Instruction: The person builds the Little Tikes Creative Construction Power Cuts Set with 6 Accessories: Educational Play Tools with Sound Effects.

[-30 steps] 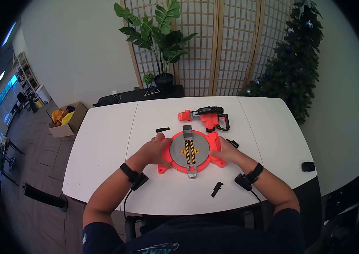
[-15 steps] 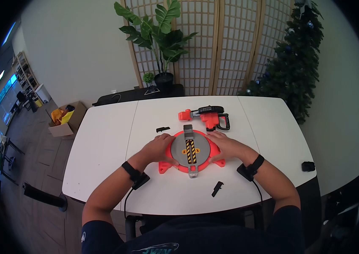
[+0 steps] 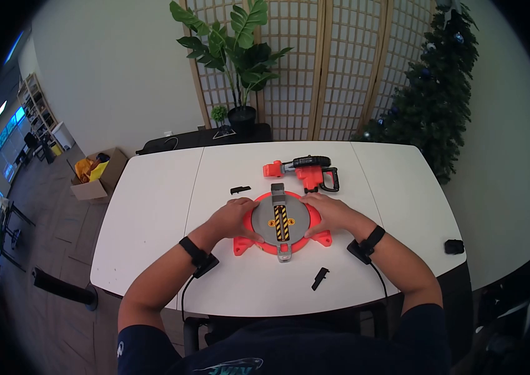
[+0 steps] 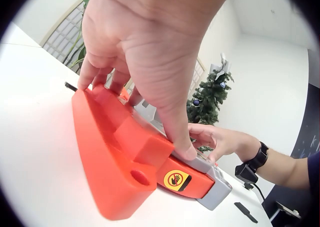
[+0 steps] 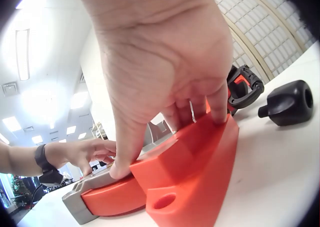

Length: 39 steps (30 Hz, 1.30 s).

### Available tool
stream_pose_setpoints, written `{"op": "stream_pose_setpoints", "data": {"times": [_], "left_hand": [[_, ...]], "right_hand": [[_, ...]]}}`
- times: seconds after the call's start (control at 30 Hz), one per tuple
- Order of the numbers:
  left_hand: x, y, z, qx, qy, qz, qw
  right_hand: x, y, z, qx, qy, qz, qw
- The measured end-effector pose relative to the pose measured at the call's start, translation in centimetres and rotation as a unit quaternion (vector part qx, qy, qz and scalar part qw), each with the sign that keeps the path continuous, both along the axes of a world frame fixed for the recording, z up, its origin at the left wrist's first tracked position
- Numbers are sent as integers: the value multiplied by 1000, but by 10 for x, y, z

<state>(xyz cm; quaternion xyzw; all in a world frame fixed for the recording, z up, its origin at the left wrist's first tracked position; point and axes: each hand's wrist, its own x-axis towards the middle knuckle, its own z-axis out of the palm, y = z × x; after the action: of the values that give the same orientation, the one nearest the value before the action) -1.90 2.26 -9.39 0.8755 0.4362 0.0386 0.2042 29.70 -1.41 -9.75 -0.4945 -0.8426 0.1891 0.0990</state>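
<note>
A round red plastic toy base [image 3: 299, 220] lies flat on the white table, with a grey disc on top and a yellow-and-black striped strip across its middle. My left hand [image 3: 232, 220] grips its left side, fingers over the far part and thumb on the near rim. On the opposite side my right hand [image 3: 335, 214] holds it the same way, thumb on the grey edge. In the left wrist view, a red foot [image 4: 110, 172] with a round hole juts out beneath the palm. The right wrist view shows a matching red foot [image 5: 185, 197].
Behind the base lies a red toy saw-like part [image 3: 310, 175] with a black handle. Small black pieces lie at the far left [image 3: 240, 190] and nearer my body [image 3: 320, 279]. A black knob-like part [image 5: 290, 103] stands beside my right hand. Another black object [image 3: 454, 247] sits by the right edge.
My right hand has moved farther away and up onto the base's right foot, now covering the black part beside it in the head view. The left hand stays on its side.
</note>
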Motion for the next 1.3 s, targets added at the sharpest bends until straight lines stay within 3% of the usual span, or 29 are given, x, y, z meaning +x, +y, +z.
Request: {"op": "stream_pose_setpoints", "data": {"times": [1.3], "left_hand": [[-2, 2, -4, 28, -16, -3, 999]], "right_hand": [[-1, 1, -7, -13, -2, -12, 1000]]}}
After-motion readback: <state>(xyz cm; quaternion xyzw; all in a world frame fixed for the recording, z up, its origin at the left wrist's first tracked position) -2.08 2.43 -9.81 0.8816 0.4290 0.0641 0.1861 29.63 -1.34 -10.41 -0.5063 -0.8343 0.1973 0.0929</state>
